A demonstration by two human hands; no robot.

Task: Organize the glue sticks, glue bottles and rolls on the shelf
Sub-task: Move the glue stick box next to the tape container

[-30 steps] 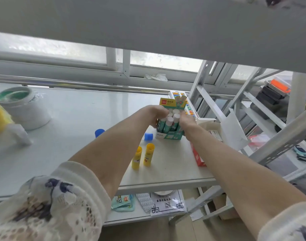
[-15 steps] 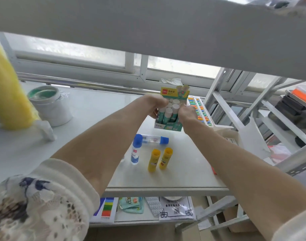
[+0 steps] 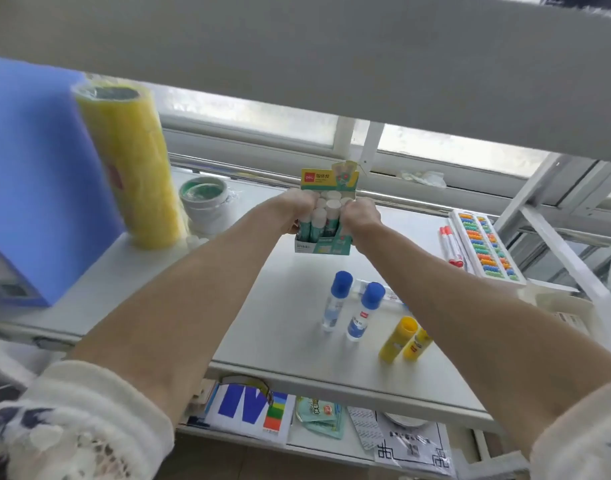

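Since half a second ago the view has swung left, bringing a yellow roll [image 3: 129, 164] and a blue box [image 3: 37, 174] into sight, and two blue-capped bottles [image 3: 349, 310] now show standing. Both hands grip the glue box [image 3: 323, 237] at its sides, left hand [image 3: 295, 211] and right hand [image 3: 361, 216], above the shelf [image 3: 290, 306]. White-capped green sticks [image 3: 326, 213] fill it upright. Yellow sticks [image 3: 404, 339] stand nearer the front edge, and white rolls [image 3: 207, 206] are stacked behind.
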